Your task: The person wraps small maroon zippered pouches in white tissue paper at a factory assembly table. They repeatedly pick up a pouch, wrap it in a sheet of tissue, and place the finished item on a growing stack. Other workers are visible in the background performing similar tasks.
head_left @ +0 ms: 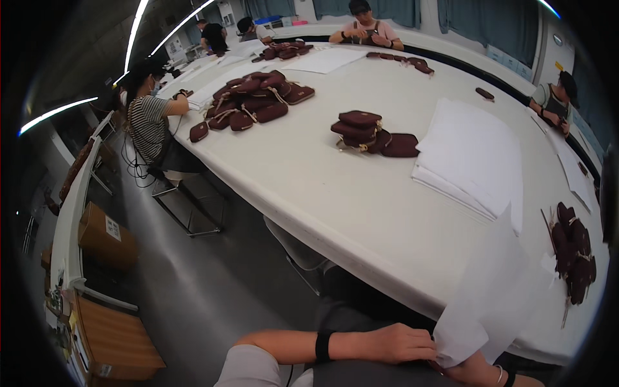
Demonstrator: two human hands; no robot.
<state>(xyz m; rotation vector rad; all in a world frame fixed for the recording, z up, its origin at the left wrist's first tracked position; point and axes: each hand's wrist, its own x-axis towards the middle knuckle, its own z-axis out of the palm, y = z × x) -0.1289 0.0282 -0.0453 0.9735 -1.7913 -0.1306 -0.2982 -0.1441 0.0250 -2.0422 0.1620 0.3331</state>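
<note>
At the lower right, near the table's edge, my left hand (401, 343) has its fingers curled closed at the lower corner of a thin white paper sheet (487, 300). The sheet rises, creased and slightly see-through, over the table edge. My right hand (474, 372) is just right of the left, bent around the sheet's lower end, its fingers mostly hidden. A small dark red sliver (438, 367) shows between the two hands; what it belongs to is hidden. Close by lies a stack of white paper (474, 155) on the white table (309, 193).
Maroon pouches lie in a large heap (251, 100), a small stack (361, 132) and a pile (572, 251) at the right edge. Several co-workers sit around the table, one in a striped shirt (149, 116) at left. A stool (187, 200) and a cardboard box (106, 238) stand on the floor.
</note>
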